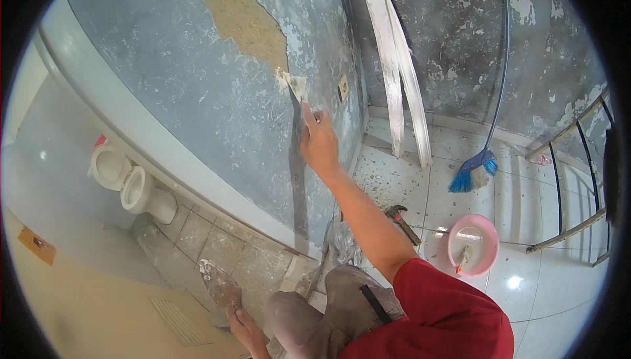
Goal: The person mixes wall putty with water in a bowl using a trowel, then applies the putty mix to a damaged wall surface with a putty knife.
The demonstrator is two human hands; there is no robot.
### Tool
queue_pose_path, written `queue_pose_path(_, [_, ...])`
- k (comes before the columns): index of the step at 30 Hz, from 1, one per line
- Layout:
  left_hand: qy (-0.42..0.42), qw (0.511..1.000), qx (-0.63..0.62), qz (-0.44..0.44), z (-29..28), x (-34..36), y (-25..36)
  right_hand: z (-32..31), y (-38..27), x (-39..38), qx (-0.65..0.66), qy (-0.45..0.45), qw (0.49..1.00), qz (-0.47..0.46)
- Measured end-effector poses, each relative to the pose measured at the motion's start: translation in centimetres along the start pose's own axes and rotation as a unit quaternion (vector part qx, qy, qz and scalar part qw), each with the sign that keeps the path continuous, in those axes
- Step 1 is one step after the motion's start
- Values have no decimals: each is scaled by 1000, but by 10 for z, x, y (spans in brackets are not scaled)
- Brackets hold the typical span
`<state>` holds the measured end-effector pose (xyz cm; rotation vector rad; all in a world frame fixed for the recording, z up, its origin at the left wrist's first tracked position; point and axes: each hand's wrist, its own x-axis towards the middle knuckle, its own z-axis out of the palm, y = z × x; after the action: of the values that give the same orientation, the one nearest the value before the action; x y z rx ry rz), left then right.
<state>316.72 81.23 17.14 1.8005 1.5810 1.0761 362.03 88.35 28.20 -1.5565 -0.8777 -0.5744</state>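
Observation:
Stretched up to the grey-blue wall [177, 63], my right hand [320, 143] is closed around a putty knife [294, 91], its index finger laid along the tool. The blade meets the wall at the lower end of a bare tan patch [246, 21], where whitish filler [282, 76] shows. Much of the knife's handle is hidden in my fingers. Low on the left, my left hand [247, 331] grips a trowel [220, 285]. Its broad blade carries white paste toward the tip.
A hammer [402, 223] lies on the tiles beside a pink basin [474, 244] holding a brush. Behind stand a blue broom [474, 168], white strips [394, 63] and a metal ladder-like frame [572, 181]. A toilet [146, 191] sits beyond the wall's edge; debris [388, 172] litters the floor.

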Motion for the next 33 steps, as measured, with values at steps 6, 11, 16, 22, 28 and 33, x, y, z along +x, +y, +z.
queue_pose_path(6, [9,1000,6,17,-7,-9,6,-3,18,-22,29,-19,999,36])
queue_pose_path(11, [4,1000,7,23,-9,-4,22,7,7,2,37,20,999,12])
queue_pose_path(16, [5,1000,3,-3,-8,-1,35,2,34,-32,47,13,998,48])
queue_pose_path(22, [9,999,-23,-47,-2,0,42,-29,17,32,-13,10,1000,13])
queue_pose_path(28, [-19,998,-30,-49,0,3,33,-57,-10,35,-67,-95,992,43])
queue_pose_path(33, [-21,998,-18,-50,-2,6,14,-71,-36,9,-16,-151,986,66])
